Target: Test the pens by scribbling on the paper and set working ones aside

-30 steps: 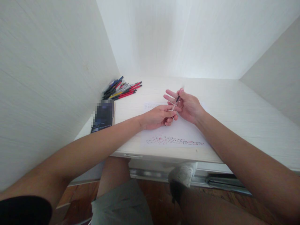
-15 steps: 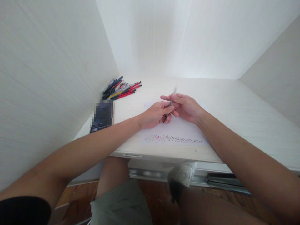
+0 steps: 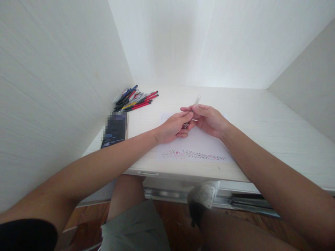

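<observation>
Over the paper (image 3: 206, 143), my hands meet at a pen (image 3: 197, 99) whose clear barrel slants up and away. My right hand (image 3: 206, 116) is closed around it, thumb and fingers pinching the barrel. My left hand (image 3: 176, 125) is closed just to the left, its thumb and forefinger pressed at the pen's nearer end. A small dark, shiny piece shows between the left fingers; whether it belongs to the same pen I cannot tell. A thin white stick (image 3: 195, 120) pokes out between the hands. Rows of small black and red marks run along the paper's near edge.
A heap of pens (image 3: 136, 99), black, red, yellow and blue, lies at the back left against the side wall. Nearer sits a dark phone-like device (image 3: 115, 129), partly blurred. The white desk (image 3: 274, 139) has panels on three sides; my legs are below its front edge.
The pen's dark lower part, which stuck out below my left fingers, is now mostly hidden in that hand. My left thumb has shifted up along the pen. My right hand has barely moved.
</observation>
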Motion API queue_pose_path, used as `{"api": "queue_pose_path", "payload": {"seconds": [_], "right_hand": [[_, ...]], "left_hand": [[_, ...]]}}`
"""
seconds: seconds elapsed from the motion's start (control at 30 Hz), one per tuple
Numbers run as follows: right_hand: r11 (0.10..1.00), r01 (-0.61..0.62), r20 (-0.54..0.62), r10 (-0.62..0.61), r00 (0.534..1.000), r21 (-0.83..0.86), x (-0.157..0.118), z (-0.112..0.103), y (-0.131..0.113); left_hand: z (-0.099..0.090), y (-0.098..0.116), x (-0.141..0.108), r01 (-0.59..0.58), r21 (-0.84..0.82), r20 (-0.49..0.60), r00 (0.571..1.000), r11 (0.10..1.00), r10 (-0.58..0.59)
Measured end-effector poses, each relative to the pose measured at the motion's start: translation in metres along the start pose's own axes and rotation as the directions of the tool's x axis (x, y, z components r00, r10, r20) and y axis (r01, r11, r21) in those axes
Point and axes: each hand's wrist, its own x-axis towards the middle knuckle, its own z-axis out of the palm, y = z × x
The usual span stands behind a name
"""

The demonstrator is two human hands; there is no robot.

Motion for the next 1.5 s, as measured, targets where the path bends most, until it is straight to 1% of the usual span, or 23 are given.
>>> {"api": "queue_pose_path", "payload": {"seconds": [0.13, 0.23, 0.3, 0.4, 0.5, 0.57, 0.83, 1.1, 1.37, 1.5], "right_hand": [[1.0, 0.008, 0.053, -0.008, 0.999, -0.007, 0.0, -0.001, 0.001], [1.0, 0.027, 0.055, -0.027, 0.998, 0.013, 0.0, -0.001, 0.002], [0.999, 0.036, 0.024, -0.037, 0.999, 0.036, 0.0, 0.0, 0.001], [0.996, 0.067, -0.053, -0.064, 0.997, 0.067, -0.002, 0.002, -0.005], [0.989, 0.127, -0.132, -0.116, 0.984, 0.076, -0.003, 0.001, -0.013], [0.988, 0.147, -0.175, -0.135, 0.975, 0.053, -0.003, -0.002, -0.016], [0.986, 0.164, -0.22, -0.168, 0.961, -0.035, -0.001, -0.01, -0.014], [0.981, 0.189, -0.232, -0.195, 0.953, -0.047, 0.004, -0.017, -0.013], [0.978, 0.189, -0.235, -0.204, 0.95, -0.086, 0.008, -0.02, -0.007], [0.981, 0.173, -0.219, -0.189, 0.957, -0.088, 0.007, -0.019, -0.008]], "left_hand": [[0.0, 0.001, 0.001, -0.004, 0.006, -0.013, 1.0, 1.0, 0.004], [0.001, 0.001, 0.002, -0.021, 0.012, -0.032, 0.999, 1.0, 0.022], [0.001, 0.001, 0.002, -0.03, 0.018, -0.041, 0.999, 0.999, 0.03], [0.001, 0.002, 0.001, -0.036, 0.028, -0.033, 0.999, 0.999, 0.037], [0.002, 0.005, -0.001, -0.009, 0.036, -0.039, 0.999, 0.999, 0.011], [0.002, 0.006, -0.001, 0.017, 0.044, -0.047, 0.999, 0.999, -0.015], [0.002, 0.008, -0.003, 0.036, 0.086, -0.025, 0.999, 0.996, -0.034], [0.003, 0.009, -0.004, 0.033, 0.095, -0.016, 0.999, 0.995, -0.031], [0.001, 0.011, -0.002, 0.082, 0.023, -0.045, 0.996, 0.996, -0.081], [0.002, 0.012, 0.0, 0.076, -0.004, -0.087, 0.993, 0.997, -0.076]]}}
